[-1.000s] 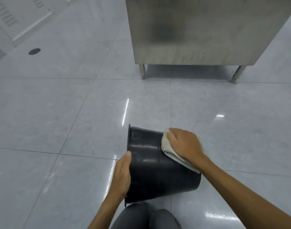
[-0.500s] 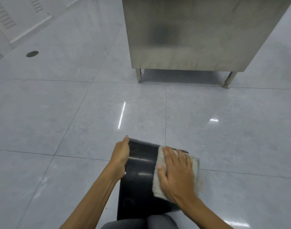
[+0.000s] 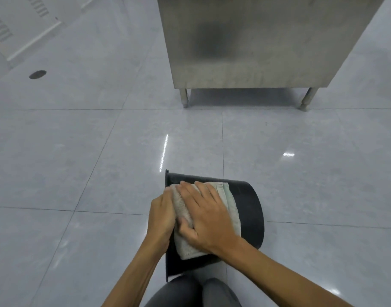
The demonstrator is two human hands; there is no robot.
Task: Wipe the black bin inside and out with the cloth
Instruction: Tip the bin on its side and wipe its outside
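Observation:
The black bin (image 3: 249, 209) lies on its side on the tiled floor, its open rim facing left and its base to the right. A folded beige cloth (image 3: 231, 207) is spread over the bin's upper side wall. My right hand (image 3: 206, 216) presses flat on the cloth, fingers pointing up and left. My left hand (image 3: 161, 214) grips the bin's rim at the left, touching the cloth's edge. The inside of the bin is hidden.
A stainless steel cabinet (image 3: 263, 41) on short legs stands on the floor beyond the bin. A round floor drain (image 3: 37, 74) lies far left. My knees (image 3: 194, 293) are at the bottom edge, just below the bin. Glossy grey tiles (image 3: 79, 162) surround everything.
My right hand has slid the cloth leftward across the bin's side towards the rim. My left hand now sits against the cloth at the rim. The bin has turned slightly.

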